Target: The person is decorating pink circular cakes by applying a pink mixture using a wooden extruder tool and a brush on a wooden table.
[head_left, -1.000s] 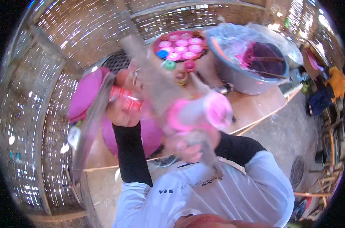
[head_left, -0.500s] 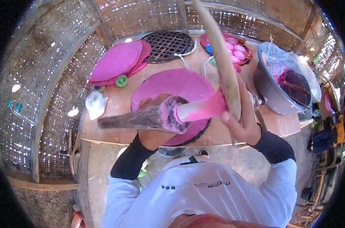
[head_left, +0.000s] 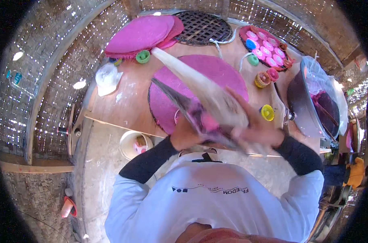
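Both my hands are on a two-part wooden hand press above a round pink cloth-covered tray [head_left: 224, 73]. My left hand [head_left: 186, 131] is closed round the dark wooden part [head_left: 173, 95], whose handle points toward the far left. The pale wooden part [head_left: 196, 83] lies slantwise over it, also pointing far left. My right hand [head_left: 259, 133], smeared by motion, wraps the pale part's near right end. Pink paste [head_left: 209, 121] shows between the two parts. How they fit together is hidden by blur and my hands.
Stacked pink trays [head_left: 141, 34], a dark lattice tray [head_left: 202, 28] and a tray of pink-and-white rounds [head_left: 267, 50] line the far side. Small cups, one yellow [head_left: 267, 112], stand right, beside a large grey tub [head_left: 303, 107]. A white bucket [head_left: 131, 139] is below the table's front edge.
The pale part has swung from nearly upright to leaning left over the dark part. The pink-smeared white cylinder is now hidden. The dark handle has turned away from me, and the view has shifted.
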A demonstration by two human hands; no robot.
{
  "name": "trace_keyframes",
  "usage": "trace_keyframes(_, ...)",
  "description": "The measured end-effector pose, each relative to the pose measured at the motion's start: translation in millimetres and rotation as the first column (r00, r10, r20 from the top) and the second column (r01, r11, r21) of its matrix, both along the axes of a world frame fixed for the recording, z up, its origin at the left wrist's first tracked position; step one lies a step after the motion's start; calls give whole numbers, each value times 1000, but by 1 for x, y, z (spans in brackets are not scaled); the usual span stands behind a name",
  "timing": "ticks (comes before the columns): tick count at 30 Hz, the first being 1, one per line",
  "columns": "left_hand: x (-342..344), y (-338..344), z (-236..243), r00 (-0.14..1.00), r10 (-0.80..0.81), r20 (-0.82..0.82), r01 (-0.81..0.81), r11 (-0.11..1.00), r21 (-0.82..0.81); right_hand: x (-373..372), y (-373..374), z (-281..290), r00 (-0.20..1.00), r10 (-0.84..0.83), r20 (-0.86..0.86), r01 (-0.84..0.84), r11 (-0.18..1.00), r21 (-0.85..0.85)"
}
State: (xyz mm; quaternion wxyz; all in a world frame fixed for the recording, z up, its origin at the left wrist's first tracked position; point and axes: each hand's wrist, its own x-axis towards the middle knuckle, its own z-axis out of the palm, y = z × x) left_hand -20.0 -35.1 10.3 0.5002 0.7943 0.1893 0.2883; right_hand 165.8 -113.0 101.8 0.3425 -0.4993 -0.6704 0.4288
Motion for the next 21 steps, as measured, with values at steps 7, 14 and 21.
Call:
trace_keyframes(7,-19,113,43,947,-39,320,128,956,-263,38,15,1,956,-70,-283,-129,771,-624)
trace_keyframes(14,-4,163,33,210,99,973,789,570,-229,47,41,-18,971,11,-240,-164,760,-629)
trace_keyframes(21,-3,163,-21,220,207,953,814,499,-296,39,53,-37,994,-4,-113,-83,654,-752)
